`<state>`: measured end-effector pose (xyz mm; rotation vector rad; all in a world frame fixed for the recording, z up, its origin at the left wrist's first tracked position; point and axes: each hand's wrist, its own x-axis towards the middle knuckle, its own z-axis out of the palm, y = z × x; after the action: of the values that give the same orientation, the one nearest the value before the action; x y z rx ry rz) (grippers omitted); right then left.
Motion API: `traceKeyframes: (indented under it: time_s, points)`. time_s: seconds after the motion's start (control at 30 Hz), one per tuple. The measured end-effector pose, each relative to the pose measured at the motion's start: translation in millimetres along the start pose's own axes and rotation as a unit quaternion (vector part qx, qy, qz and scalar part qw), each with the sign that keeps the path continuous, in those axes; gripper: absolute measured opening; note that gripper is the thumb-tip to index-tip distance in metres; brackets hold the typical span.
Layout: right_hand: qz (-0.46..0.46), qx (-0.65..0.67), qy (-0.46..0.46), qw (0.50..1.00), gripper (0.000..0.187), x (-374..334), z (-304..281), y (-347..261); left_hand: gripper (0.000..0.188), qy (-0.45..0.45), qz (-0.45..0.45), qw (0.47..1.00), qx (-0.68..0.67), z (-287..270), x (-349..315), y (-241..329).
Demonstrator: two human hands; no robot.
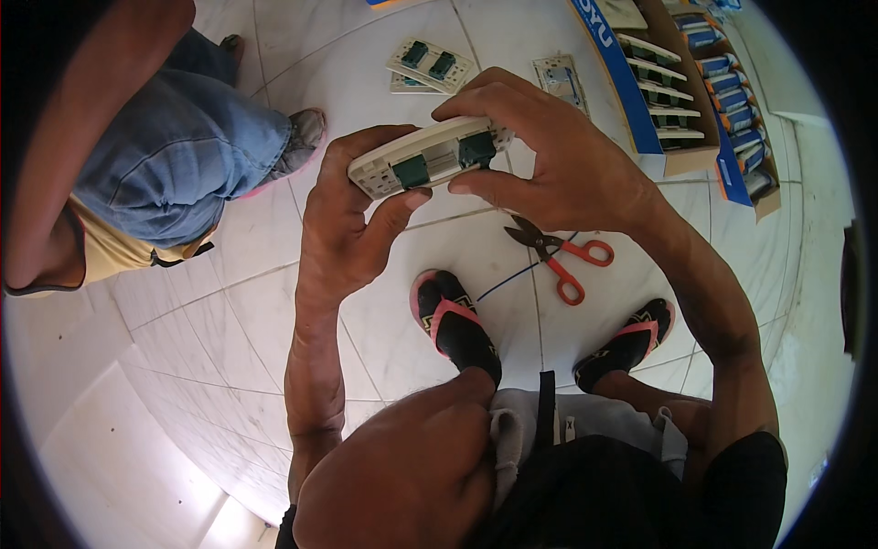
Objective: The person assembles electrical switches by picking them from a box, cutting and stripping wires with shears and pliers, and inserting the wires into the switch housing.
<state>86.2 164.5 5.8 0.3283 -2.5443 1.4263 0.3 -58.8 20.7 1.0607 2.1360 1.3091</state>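
Both my hands hold up a white electrical wall plate [376,180], its back with two dark green modules turned toward me. My left hand [343,220] grips the plate's left end, the thumb at the lower edge near one green module. Round the right end curls my right hand [572,151], fingers over the top and thumb beneath, close to the other module. On the tiles below lie red-handled snips [560,265] with dark blades apart. A thin blue wire [505,282] runs beside and under them.
Beyond my hands lie stacked wall plates [428,62] and another plate [549,69]. At the right, a blue carton [624,87] holds a row of plates; a second carton [732,177] holds several wrapped packs. Another person [183,146] in jeans is close at the left.
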Motion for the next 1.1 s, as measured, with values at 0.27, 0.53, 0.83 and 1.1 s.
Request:
traceKeyframes:
  time_s: [0.27, 0.53, 0.83, 1.1]
  points:
    - [-0.026, -0.012, 0.038, 0.999, 0.035, 2.1, -0.2, -6.4, 0.05, 0.064, 0.032, 0.995, -0.065, 10.6, -0.4, -1.0]
    - [-0.023, -0.012, 0.029, 0.999, 0.033, -0.3, 3.1, -9.3, 0.048, 0.077, 0.063, 0.993, -0.058, 7.7, 2.9, 1.5]
    - [0.025, 0.03, -0.037, 0.999, 0.033, 0.4, -2.7, -1.5, 0.042, 0.097, -0.033, 0.985, -0.14, 9.6, 2.2, -0.7]
    - [0.252, 0.13, -0.106, 0.953, 0.037, -4.5, -1.2, 26.6, 0.037, 0.037, -0.187, 0.943, -0.273, 25.6, 20.2, -32.4]
